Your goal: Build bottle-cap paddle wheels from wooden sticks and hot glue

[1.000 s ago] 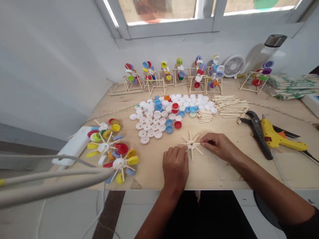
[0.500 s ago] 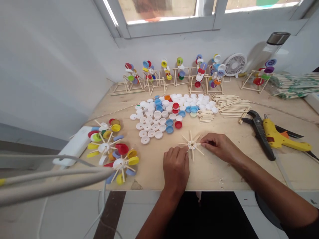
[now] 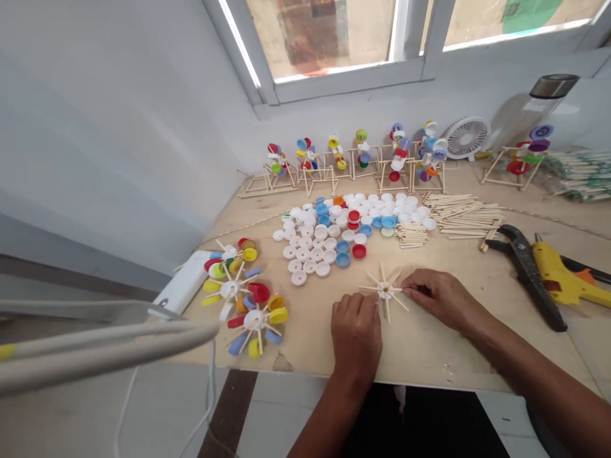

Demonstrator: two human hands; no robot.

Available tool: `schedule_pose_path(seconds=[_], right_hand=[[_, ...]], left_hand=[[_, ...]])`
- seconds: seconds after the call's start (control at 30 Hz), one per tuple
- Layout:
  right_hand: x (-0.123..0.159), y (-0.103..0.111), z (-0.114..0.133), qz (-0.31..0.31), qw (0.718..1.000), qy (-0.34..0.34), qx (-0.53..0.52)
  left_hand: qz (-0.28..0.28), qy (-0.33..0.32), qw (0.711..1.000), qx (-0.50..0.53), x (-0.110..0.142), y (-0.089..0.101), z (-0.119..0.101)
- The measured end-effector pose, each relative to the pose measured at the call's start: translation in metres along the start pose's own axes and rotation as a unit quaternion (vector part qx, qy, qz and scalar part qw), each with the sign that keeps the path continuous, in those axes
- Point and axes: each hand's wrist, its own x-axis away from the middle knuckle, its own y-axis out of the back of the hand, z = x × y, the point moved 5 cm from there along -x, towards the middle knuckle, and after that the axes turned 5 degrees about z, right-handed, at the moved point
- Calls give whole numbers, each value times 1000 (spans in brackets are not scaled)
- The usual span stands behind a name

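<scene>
A small wheel of wooden sticks point(image 3: 386, 291) lies on the table, its sticks spreading from a white bottle cap at the hub. My left hand point(image 3: 357, 331) is closed against its near left side, fingers curled, with the fingertips partly hidden. On the right, my right hand point(image 3: 432, 294) pinches the outer end of one stick between thumb and finger. Beyond the wheel are many white, blue and red bottle caps point(image 3: 323, 269), some with holes in the middle. A bundle of short sticks point(image 3: 411, 236) lies beside the caps.
Stick wheels with coloured caps point(image 3: 254, 320) lie at the left near a white power strip point(image 3: 184, 280). A yellow glue gun point(image 3: 556, 273) and black-handled cutters point(image 3: 532, 273) rest at right. Stick stands point(image 3: 321, 181) line the wall beside a fan point(image 3: 468, 138). Cables cross the lower left.
The camera view has shifted, so the whole scene sits lower and farther right. Both hands keep their places at the stick wheel, with little visible movement.
</scene>
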Motion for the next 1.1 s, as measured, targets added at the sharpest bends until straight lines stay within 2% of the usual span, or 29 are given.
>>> schedule_pose_path(seconds=[0.23,0.5,1.0,1.1], right_hand=[[2,3,0,6,999,1,-36],[5,1,-1,-9,998,11,-55],[5,-2,-2,-31,997,0,-74],[10,3,9,-50,995,47,-67]], left_hand=[[-38,-15,999,-1,1,8,-6],[28,-64,992,-107,2,-6,-13],[8,-73,988,-138,2,-8,-15],[8,-80,987,-140,2,-7,-17]])
